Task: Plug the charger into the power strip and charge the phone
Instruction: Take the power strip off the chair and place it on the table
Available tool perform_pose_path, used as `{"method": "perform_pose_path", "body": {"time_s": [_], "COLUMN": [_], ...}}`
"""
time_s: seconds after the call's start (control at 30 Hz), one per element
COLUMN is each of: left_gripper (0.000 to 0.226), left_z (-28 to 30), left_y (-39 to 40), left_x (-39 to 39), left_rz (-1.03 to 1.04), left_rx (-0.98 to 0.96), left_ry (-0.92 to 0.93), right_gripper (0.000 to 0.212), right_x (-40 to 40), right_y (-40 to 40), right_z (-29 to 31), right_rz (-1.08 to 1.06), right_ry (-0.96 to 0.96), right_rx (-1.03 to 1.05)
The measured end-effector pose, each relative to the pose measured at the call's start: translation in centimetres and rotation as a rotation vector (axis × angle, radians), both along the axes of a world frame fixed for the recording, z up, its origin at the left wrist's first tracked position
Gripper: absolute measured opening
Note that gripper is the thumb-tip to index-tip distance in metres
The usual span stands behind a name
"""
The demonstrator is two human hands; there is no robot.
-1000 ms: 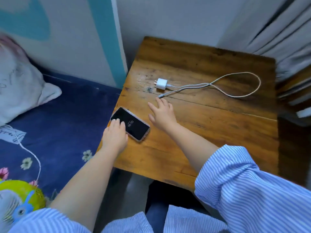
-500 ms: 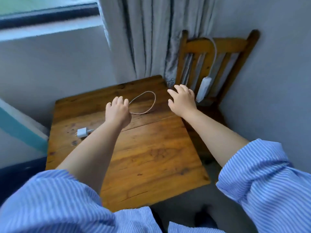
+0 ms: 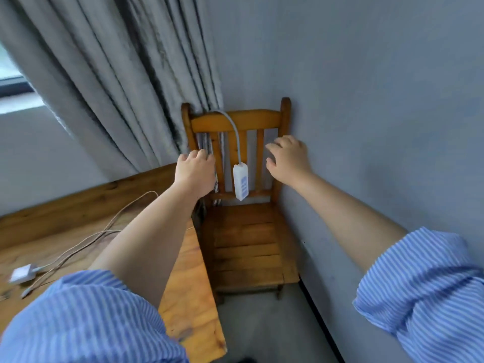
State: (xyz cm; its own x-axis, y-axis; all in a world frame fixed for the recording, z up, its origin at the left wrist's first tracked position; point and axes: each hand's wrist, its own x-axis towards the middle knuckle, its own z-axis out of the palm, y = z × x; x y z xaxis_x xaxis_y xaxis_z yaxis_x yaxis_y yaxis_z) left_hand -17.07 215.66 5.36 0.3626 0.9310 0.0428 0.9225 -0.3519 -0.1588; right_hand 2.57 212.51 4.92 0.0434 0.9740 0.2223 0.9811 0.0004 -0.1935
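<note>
Power strip: white, hung upright at frame centre against the slatted back of the wooden chair, suspended by its grey cord looped over the top rail. Sockets faced the camera.

Left hand: raised just left of the strip, fingers loosely curled, empty, near the chair's left slats; contact with them could not be determined.

Right hand: raised just right of the strip, fingers spread apart, empty, apart from the strip.

Charger: white, blurred, lay flat at lower left of frame on the wooden table. Cable ran from it toward frame centre in a loop, partly hidden behind the left forearm.

Grey curtain filled upper left; plain wall at right. Striped blue sleeves rolled at both elbows along the bottom edge.
</note>
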Motion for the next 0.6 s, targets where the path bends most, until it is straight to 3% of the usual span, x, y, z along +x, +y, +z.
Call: {"method": "perform_pose_path", "body": {"time_s": [0.3,0.47,0.6], "left_gripper": [0.04,0.038,0.023], "left_z": [-1.5,-2.6,-3.6], "left_y": [8.4,14.9,17.8], "left_x": [5.8,8.1,9.6], "left_rz": [0.102,0.141,0.207], "left_rx": [-0.098,-0.186,-0.25], "left_ry": [0.003,-0.135,-0.248], "right_gripper": [0.036,0.034,0.04], "right_x": [5.4,6.2,6.5], "right_y": [9.1,16.3,19.9], "right_z": [0.1,0.1,-0.5], "right_rz": [0.062,0.084,0.125], "right_ry": [0.001,-0.017,-0.047], "right_rx": [0.017,-0.035,-0.098]}}
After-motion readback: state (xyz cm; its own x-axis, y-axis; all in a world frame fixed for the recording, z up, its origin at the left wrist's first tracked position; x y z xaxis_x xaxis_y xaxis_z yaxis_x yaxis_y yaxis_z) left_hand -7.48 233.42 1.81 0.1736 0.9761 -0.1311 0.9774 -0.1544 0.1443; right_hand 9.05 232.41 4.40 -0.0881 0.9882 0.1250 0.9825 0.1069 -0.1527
